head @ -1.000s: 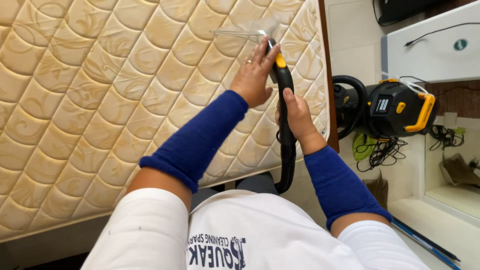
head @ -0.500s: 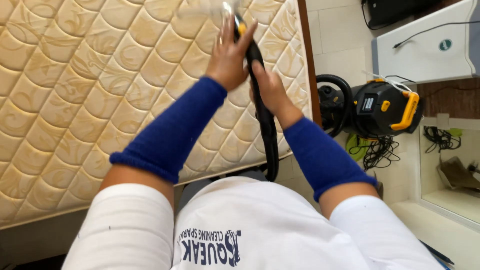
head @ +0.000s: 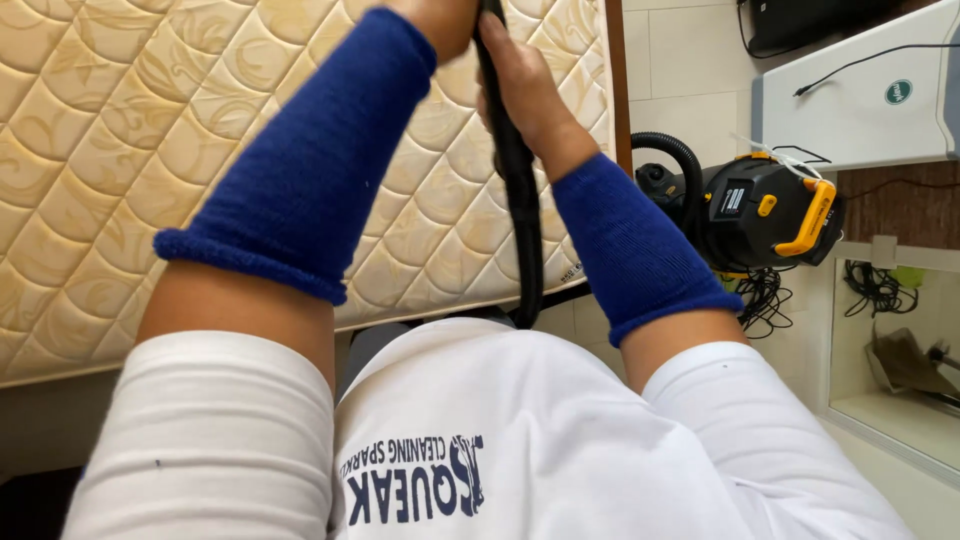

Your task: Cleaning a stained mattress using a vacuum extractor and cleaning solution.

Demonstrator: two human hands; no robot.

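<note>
The black vacuum hose runs from under the person's chest up over the quilted cream mattress, lying close against its surface, and leaves the picture at the top edge, so the nozzle end is not visible. The right hand is wrapped around the hose just below that edge, fingers closed on it; the left hand is mostly cut off by the frame, and while it sits against the hose I cannot tell whether it is truly clamped on it. Both forearms wear blue knit sleeves, stretched far forward. The main risk looks to be the long reach: with the arms extended and the working end out of sight, the grip could slip or the nozzle could wander off the mattress edge on the right. The hose also loops down near the body, where it could snag on the mattress corner or kink as it is pushed. Off to the right, on the tiled floor, stands the black and yellow vacuum unit with its thicker ribbed hose and a tangle of black cable beside it; a hard pull might tip the unit or drag that cable, and the loose cable is a likely tripping hazard.
</note>
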